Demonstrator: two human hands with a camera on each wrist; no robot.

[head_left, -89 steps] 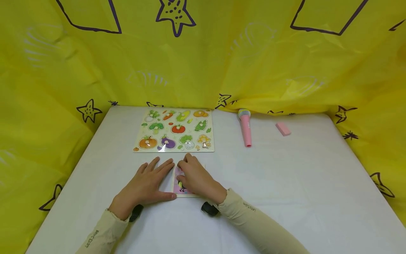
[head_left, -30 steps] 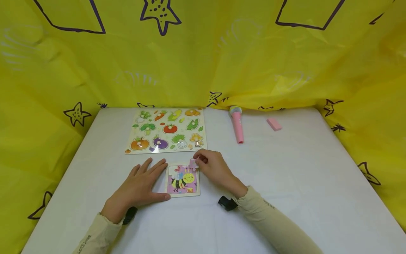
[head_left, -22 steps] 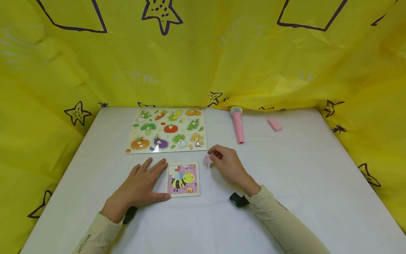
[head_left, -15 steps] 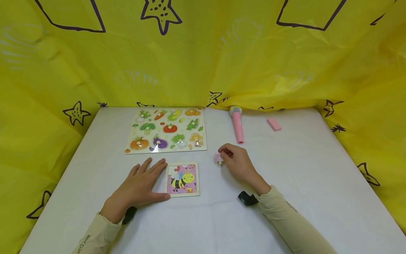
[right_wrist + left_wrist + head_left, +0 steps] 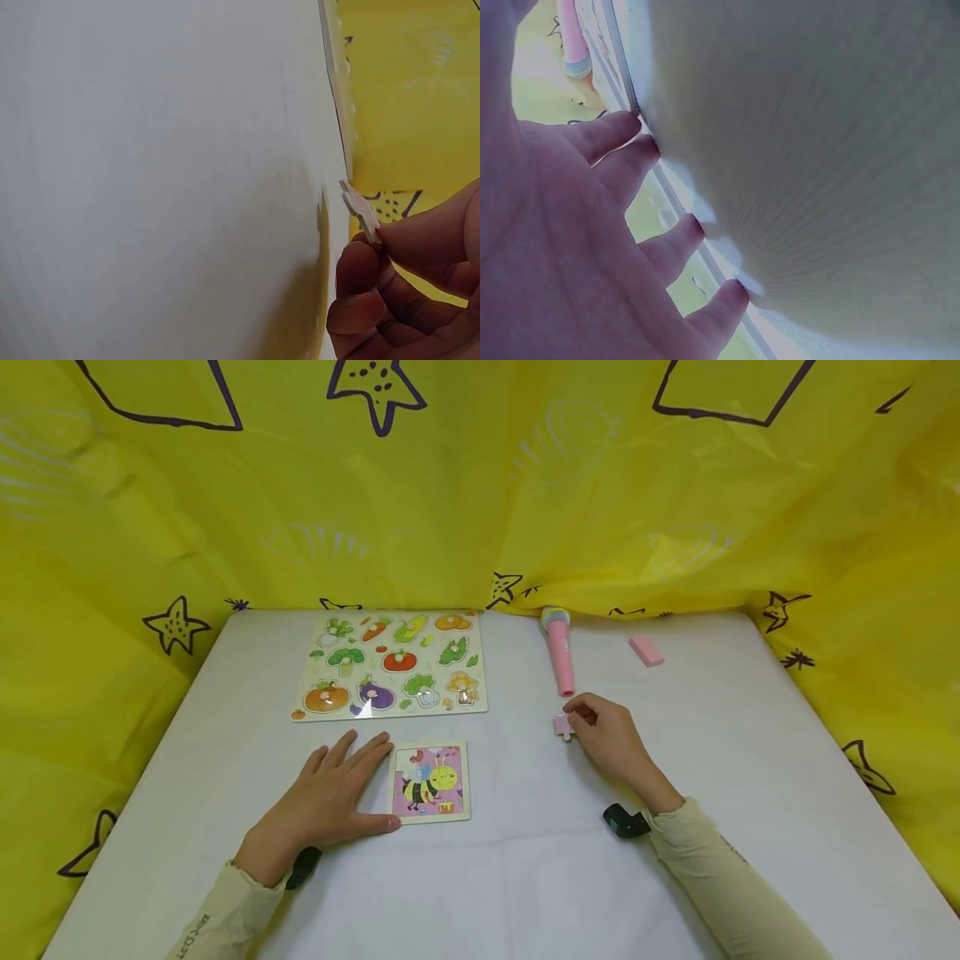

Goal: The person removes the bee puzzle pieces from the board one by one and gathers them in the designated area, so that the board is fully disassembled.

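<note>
My right hand point(image 5: 611, 739) pinches a small pink jigsaw piece point(image 5: 563, 725) between thumb and fingertips, just below the pink microphone's lower end. In the right wrist view the piece point(image 5: 361, 212) shows edge-on above the white tabletop. My left hand point(image 5: 322, 802) lies spread at the left side of a square bee puzzle point(image 5: 429, 782), its thumb and a fingertip touching the frame. A pale gap shows at the puzzle's upper left, beside the bee's wing. In the left wrist view the left hand's fingers point(image 5: 671, 247) are extended and apart.
A vegetable peg puzzle board point(image 5: 390, 666) lies behind the left hand. The pink microphone point(image 5: 559, 656) lies at the back, with a pink block point(image 5: 646, 651) to its right. A yellow curtain point(image 5: 450, 485) encloses the white table point(image 5: 487, 893).
The right hand took the pink jigsaw piece from the bee puzzle's upper right corner and carried it rightward, away from the frame. My left hand stayed beside the puzzle.
</note>
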